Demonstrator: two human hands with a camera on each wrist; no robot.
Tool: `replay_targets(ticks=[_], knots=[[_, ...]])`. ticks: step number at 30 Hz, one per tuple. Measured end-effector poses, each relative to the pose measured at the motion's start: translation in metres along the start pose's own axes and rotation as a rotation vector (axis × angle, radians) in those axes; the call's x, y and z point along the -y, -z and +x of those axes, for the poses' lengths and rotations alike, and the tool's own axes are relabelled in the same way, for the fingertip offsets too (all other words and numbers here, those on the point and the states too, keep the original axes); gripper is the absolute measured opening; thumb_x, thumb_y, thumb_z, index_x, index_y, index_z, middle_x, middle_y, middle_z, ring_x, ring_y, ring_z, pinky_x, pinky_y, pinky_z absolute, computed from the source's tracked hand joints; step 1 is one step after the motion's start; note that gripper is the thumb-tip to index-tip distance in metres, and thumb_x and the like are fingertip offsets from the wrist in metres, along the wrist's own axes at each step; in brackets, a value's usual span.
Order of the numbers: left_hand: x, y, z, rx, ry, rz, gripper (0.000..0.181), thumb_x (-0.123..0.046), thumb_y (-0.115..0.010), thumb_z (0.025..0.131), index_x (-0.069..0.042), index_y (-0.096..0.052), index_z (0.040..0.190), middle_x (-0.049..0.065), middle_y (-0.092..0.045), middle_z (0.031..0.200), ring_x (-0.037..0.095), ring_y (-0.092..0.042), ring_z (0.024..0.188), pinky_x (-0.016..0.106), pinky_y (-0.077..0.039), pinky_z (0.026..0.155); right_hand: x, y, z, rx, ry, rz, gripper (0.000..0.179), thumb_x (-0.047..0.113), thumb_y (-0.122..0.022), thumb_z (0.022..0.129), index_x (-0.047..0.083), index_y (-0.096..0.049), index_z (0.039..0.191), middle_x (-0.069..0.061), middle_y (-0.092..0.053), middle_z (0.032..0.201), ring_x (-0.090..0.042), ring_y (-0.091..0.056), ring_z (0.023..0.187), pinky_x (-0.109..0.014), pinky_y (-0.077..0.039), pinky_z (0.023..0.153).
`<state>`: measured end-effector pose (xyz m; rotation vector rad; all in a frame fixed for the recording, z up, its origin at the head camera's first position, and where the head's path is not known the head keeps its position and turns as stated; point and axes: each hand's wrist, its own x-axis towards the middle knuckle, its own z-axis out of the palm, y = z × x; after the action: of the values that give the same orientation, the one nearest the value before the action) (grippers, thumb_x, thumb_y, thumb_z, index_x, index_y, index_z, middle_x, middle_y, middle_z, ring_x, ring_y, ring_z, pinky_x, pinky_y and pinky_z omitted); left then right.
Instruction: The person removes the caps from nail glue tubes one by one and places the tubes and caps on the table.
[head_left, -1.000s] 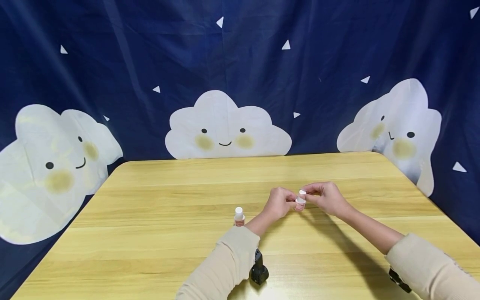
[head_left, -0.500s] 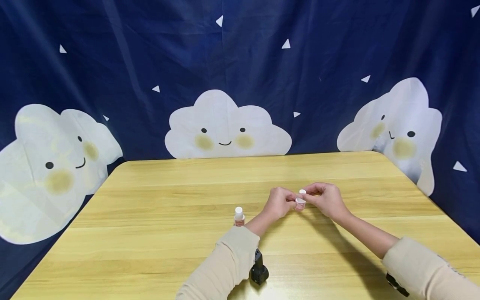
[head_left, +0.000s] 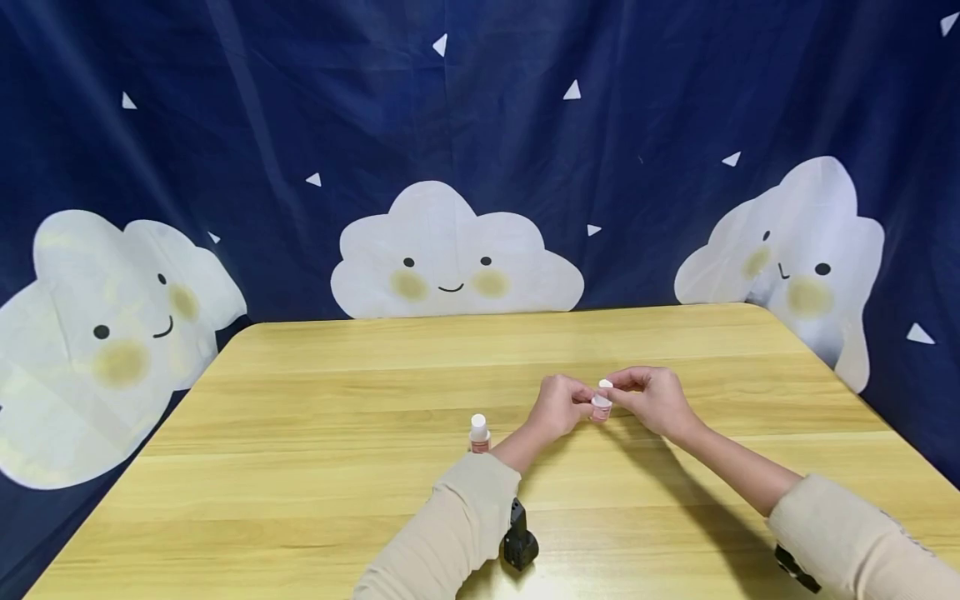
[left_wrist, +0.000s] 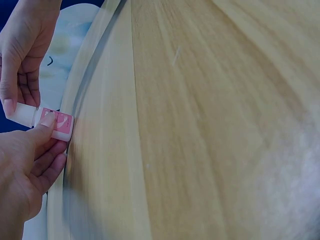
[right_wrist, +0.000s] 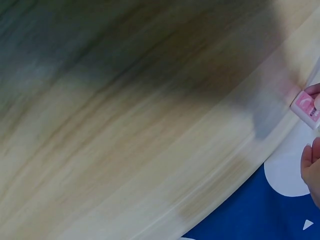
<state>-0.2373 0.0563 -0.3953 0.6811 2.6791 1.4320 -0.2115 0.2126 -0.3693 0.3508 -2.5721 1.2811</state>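
My left hand [head_left: 558, 406] holds a small white bottle [left_wrist: 62, 123] with a pink label, thumb on the label and fingers behind it. At the bottle's other end, the thumb and fingers of my right hand [head_left: 657, 400] pinch its white cap [left_wrist: 21, 114]. In the left wrist view, the cap sits in line with the bottle's neck; whether it is loose I cannot tell. The right wrist view catches only the bottle's lower part and some fingers at its right edge. A second bottle [head_left: 479, 437] with a white cap stands upright beside my left forearm, its base hidden by the sleeve.
A wood-grain table [head_left: 300, 492] lies under both hands. Behind it hangs a dark blue curtain [head_left: 510, 108] printed with white clouds. A black wrist device [head_left: 519, 537] shows below the left sleeve.
My right hand and forearm have shifted slightly around the cap, most of it in the first half second. The left hand and the second bottle keep their places.
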Motion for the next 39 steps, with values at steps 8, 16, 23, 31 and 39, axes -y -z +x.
replay_targets(ticks=[8, 16, 23, 31, 39], knots=[[0.0, 0.0, 0.0, -0.003, 0.0, -0.002, 0.013, -0.007, -0.072, 0.078, -0.001, -0.074, 0.089, 0.008, -0.073, 0.085, 0.01, -0.07, 0.078, 0.01, -0.052, 0.064, 0.001, 0.004, 0.002, 0.047, 0.034, -0.006, 0.014, 0.003, -0.072, 0.078, -0.008, -0.07, 0.086, -0.022, -0.07, 0.085, 0.006, -0.059, 0.068, -0.013, -0.05, 0.057], [-0.001, 0.0, -0.001, -0.003, 0.017, -0.008, 0.013, -0.006, -0.072, 0.078, 0.0, -0.074, 0.09, 0.009, -0.073, 0.085, 0.008, -0.069, 0.078, 0.01, -0.052, 0.064, 0.001, 0.005, 0.002, 0.076, 0.04, 0.0, 0.015, 0.002, -0.07, 0.079, -0.009, -0.069, 0.089, -0.022, -0.07, 0.088, 0.006, -0.059, 0.072, -0.012, -0.051, 0.061], [-0.001, 0.0, 0.0, -0.004, -0.004, -0.003, 0.012, -0.009, -0.073, 0.078, -0.002, -0.074, 0.087, 0.008, -0.073, 0.084, 0.006, -0.069, 0.075, 0.008, -0.05, 0.063, 0.001, 0.003, 0.001, 0.078, 0.027, 0.022, 0.018, 0.005, -0.071, 0.08, -0.009, -0.068, 0.091, -0.022, -0.07, 0.088, 0.003, -0.061, 0.072, -0.013, -0.05, 0.061], [0.0, 0.0, 0.0, -0.001, 0.002, -0.017, 0.009, -0.007, -0.072, 0.079, -0.004, -0.075, 0.087, 0.007, -0.073, 0.083, 0.006, -0.069, 0.075, 0.008, -0.05, 0.064, 0.0, -0.003, -0.001, 0.003, 0.025, 0.026, 0.014, 0.004, -0.074, 0.077, -0.006, -0.068, 0.085, -0.018, -0.07, 0.08, 0.007, -0.058, 0.068, -0.013, -0.05, 0.061], [0.001, 0.0, 0.0, -0.005, -0.019, 0.019, 0.011, -0.006, -0.072, 0.079, -0.003, -0.074, 0.09, 0.007, -0.073, 0.085, 0.007, -0.069, 0.077, 0.007, -0.05, 0.065, 0.0, -0.006, -0.002, -0.058, 0.025, 0.004, 0.011, 0.003, -0.073, 0.076, -0.004, -0.069, 0.083, -0.017, -0.071, 0.078, 0.008, -0.058, 0.066, -0.012, -0.049, 0.06]])
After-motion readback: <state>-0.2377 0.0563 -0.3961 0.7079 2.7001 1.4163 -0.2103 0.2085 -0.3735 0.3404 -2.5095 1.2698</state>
